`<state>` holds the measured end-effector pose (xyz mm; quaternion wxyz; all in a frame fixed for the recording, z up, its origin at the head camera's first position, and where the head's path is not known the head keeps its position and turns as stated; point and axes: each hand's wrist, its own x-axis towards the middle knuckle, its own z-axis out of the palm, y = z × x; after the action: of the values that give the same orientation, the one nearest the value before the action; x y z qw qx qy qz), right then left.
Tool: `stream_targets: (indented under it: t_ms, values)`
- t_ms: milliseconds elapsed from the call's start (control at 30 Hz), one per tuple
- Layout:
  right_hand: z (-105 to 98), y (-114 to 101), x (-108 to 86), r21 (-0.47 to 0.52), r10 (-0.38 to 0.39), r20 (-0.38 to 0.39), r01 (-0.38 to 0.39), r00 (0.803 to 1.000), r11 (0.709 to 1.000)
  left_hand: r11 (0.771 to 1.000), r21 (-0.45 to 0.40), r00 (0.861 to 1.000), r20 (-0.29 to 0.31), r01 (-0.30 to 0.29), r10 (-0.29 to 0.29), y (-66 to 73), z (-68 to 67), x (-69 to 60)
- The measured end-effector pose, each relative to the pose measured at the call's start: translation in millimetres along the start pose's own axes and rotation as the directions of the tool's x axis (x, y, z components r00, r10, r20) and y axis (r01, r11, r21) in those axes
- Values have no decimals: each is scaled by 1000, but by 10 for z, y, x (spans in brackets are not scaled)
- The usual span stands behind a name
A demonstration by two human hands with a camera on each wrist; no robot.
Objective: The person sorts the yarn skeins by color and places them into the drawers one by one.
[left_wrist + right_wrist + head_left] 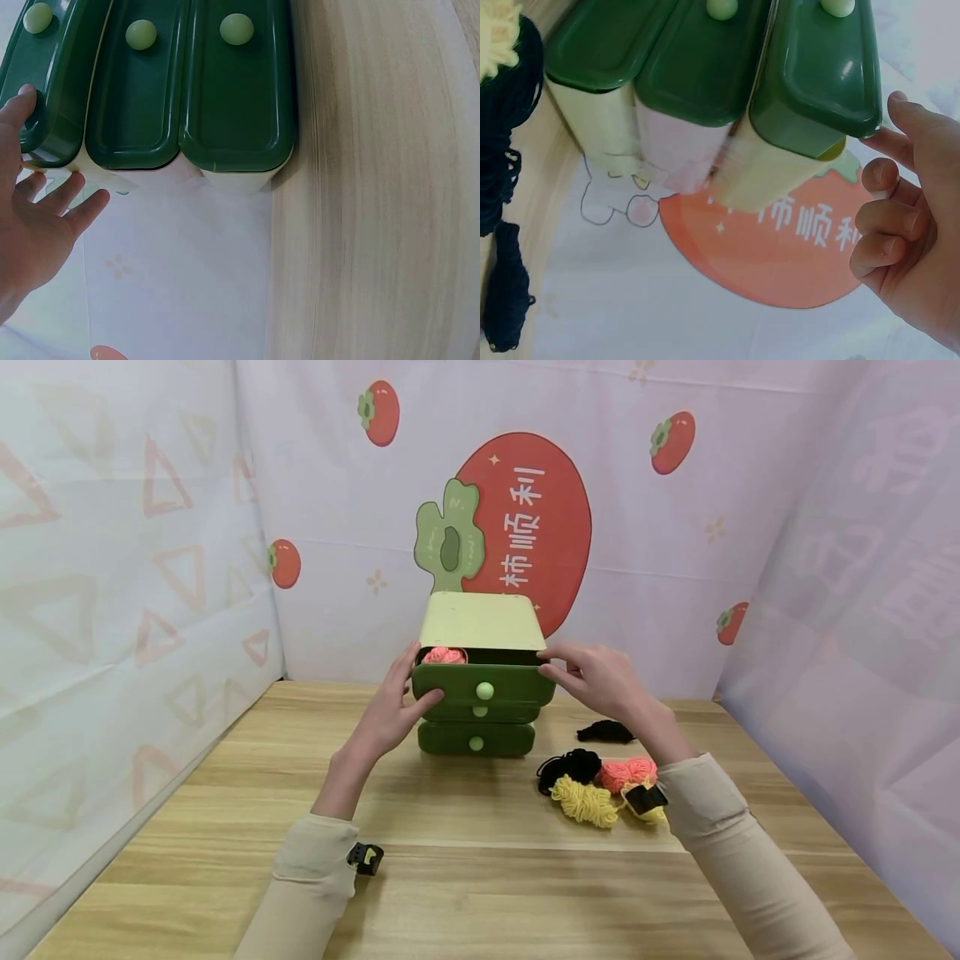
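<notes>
A small three-drawer cabinet [483, 620] with a cream top and green fronts stands in the head view's middle. Its top drawer [450, 687] is pulled partly out, and a pink yarn bundle [444, 656] lies in its left side. My left hand [390, 706] is at that drawer's left end, thumb on the front, fingers spread along the side; the left wrist view shows the thumb [22, 105] against the green front. At the right end, my right hand [600, 677] touches the corner with its fingertips. In the right wrist view its other fingers [889, 217] are bent and hold nothing.
Right of the cabinet on the wooden table lie black yarn [572, 767], yellow yarn [585, 802], pink yarn [628, 772] and another black bundle [606, 732]. The lower drawers [450, 739] are pushed in. Printed cloth walls [330, 627] stand behind and at both sides.
</notes>
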<state>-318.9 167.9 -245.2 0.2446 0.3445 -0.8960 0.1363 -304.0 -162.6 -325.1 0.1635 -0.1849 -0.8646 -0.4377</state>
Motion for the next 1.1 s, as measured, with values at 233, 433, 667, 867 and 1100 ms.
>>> stream_targets:
  t_ms: [233,433,667,867,1100]
  values:
    - [3,151,-193,-7,24,43,-24,999,1000,1000,-1,1000,1,6,-6,2,11,5]
    - [10,286,-361,-30,79,109,-76,991,997,1000,1,1000,2,4,-4,-1,9,7]
    - [40,391,-533,-73,132,187,-120,973,990,1000,-10,1000,3,7,-7,0,-4,-6]
    - [58,483,-653,-77,146,262,-130,954,988,1000,-13,1000,3,4,-4,-3,-3,-14]
    - [46,593,-782,-77,187,339,-171,922,982,1000,-23,1000,-3,13,-13,-2,4,-19]
